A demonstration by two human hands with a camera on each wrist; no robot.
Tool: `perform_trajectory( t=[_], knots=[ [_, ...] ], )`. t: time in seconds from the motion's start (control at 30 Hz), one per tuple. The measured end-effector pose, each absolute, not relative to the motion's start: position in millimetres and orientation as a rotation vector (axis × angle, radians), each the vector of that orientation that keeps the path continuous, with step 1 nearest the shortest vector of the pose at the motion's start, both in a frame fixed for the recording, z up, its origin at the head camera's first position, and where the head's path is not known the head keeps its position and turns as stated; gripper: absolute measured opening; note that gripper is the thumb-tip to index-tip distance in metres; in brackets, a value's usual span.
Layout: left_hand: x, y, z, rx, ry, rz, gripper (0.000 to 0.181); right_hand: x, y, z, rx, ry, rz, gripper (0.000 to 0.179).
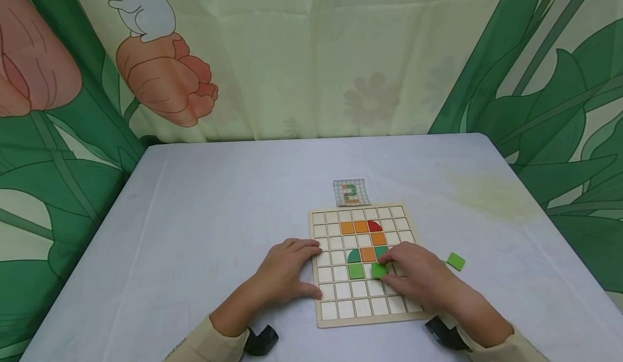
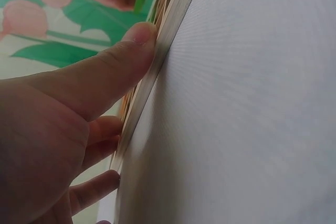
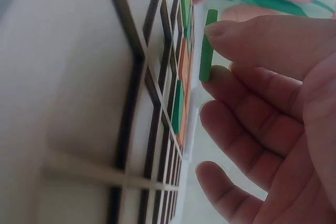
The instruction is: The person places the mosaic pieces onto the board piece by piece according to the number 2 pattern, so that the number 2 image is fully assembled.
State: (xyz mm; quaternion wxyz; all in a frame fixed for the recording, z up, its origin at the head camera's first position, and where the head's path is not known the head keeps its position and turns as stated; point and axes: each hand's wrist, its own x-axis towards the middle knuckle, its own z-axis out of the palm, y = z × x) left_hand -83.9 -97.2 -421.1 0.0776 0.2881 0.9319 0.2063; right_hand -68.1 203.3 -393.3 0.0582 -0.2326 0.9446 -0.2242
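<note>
A wooden grid board with white cells lies on the table. My left hand touches its left edge with fingertips and thumb, fingers fairly straight; the left wrist view shows the thumb against the frame. Over the board, my right hand pinches a green square tile between thumb and fingers. In the right wrist view that tile is held edge-on, above the grid. Set in the cells are orange squares, a red rounded tile, dark green tiles and a light green square.
A small pattern card lies just beyond the board's far edge. One loose green tile sits on the white-covered table, right of the board. A printed curtain hangs behind the table.
</note>
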Motion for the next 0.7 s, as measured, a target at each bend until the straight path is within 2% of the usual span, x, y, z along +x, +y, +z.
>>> perform_trajectory(
  t=[0.7],
  knots=[
    [-84.0, -97.5, -421.5, 0.857, 2.783, 0.611, 0.081, -60.5, 190.7, -403.2, -0.912, 2.818, -0.661, 0.022]
  ],
)
